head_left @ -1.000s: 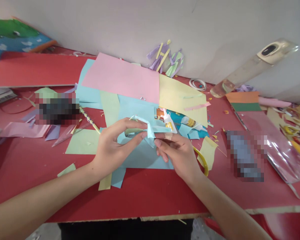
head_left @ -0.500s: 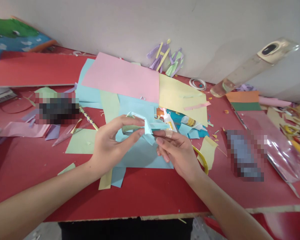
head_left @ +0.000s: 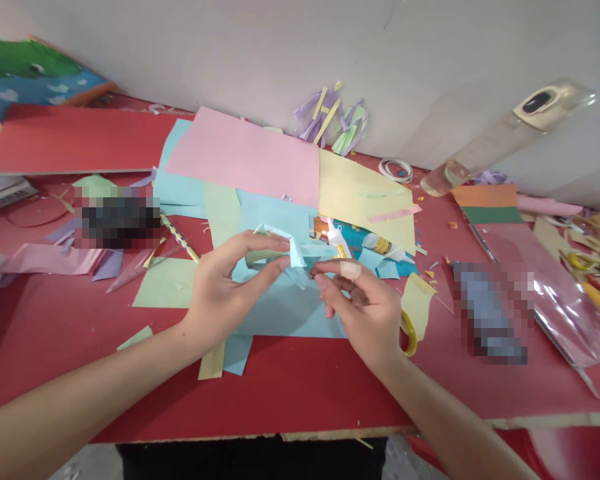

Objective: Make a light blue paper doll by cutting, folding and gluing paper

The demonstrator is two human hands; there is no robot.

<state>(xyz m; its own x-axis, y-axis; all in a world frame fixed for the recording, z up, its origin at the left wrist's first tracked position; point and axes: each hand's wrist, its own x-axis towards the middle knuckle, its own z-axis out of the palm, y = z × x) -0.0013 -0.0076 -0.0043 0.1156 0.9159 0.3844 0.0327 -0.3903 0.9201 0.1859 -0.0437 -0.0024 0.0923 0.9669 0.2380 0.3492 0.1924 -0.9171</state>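
Note:
My left hand point(head_left: 217, 287) pinches a folded light-blue paper piece point(head_left: 297, 253) between thumb and fingers, above the middle of the table. A blue strip sticks out from it to the right, and a loose flap hangs below. At its right lower edge, my right hand point(head_left: 367, 300) has thumb and index finger pinched together on the paper; the exact contact is partly hidden. A beige bandage point(head_left: 351, 269) wraps one right finger. Beneath both hands lies a flat light-blue paper sheet point(head_left: 285, 310).
Behind the hands are a pink sheet point(head_left: 250, 157), a yellow sheet point(head_left: 365, 193) and a white glue bottle point(head_left: 337, 239). Yellow-handled scissors point(head_left: 409, 333) lie partly under my right hand. A clear water bottle point(head_left: 500, 143) leans against the wall at right.
My right hand has shifted slightly right, its fingers curled differently near the paper's edge. The hanging flap has changed angle a little. My left hand keeps its hold.

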